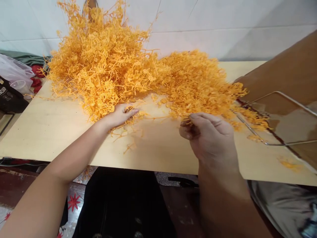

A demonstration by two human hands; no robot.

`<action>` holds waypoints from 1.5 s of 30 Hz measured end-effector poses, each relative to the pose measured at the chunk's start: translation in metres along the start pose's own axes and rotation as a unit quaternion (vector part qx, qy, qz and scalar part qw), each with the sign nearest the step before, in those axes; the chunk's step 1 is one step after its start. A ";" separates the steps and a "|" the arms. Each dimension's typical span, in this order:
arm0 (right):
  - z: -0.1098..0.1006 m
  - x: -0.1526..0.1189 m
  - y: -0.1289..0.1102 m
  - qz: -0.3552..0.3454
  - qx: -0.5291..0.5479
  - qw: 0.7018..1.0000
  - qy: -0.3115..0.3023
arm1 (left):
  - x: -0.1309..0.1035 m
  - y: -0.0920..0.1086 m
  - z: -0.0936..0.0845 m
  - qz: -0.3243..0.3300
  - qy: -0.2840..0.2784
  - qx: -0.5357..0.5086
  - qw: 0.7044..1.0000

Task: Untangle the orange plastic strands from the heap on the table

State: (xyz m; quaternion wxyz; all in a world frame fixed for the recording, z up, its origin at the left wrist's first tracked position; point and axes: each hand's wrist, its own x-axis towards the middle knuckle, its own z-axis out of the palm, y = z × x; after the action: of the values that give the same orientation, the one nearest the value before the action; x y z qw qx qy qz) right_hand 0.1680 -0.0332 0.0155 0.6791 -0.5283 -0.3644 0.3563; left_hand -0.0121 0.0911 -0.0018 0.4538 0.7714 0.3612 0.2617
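Two heaps of orange plastic sprigs on table (49,129). Far left: clear bag (15,71), dark pouch (8,96). Left heap (101,62) tall, tangled; left hand (121,114) flat, fingers open, pressing its near edge, likely steadying. Right heap (195,82) lower; right hand (208,135) curled, pinching strands at near edge. Far right: wire frame (277,119) against brown board (292,69).
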 end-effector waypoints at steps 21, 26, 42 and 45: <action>-0.015 -0.058 0.006 0.034 -0.195 0.946 -0.256 | 0.006 0.006 0.013 -0.028 0.040 0.346 0.937; -0.013 -0.075 -0.002 -0.001 -0.271 0.917 -0.292 | 0.009 0.008 0.014 -0.043 0.043 0.287 0.956; -0.056 0.038 -0.014 -0.030 -0.184 0.980 0.068 | -0.007 -0.003 0.000 0.129 0.003 0.337 0.932; -0.060 0.083 0.003 -0.082 -0.185 0.979 0.024 | -0.007 -0.001 0.002 0.143 -0.004 0.366 0.920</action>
State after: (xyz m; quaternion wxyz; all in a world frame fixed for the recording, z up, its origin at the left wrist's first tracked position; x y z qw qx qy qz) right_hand 0.2602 0.0121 0.0122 0.6048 -0.6220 -0.4494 0.2130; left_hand -0.0157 0.0847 -0.0043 0.0994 0.9281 0.3160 0.1700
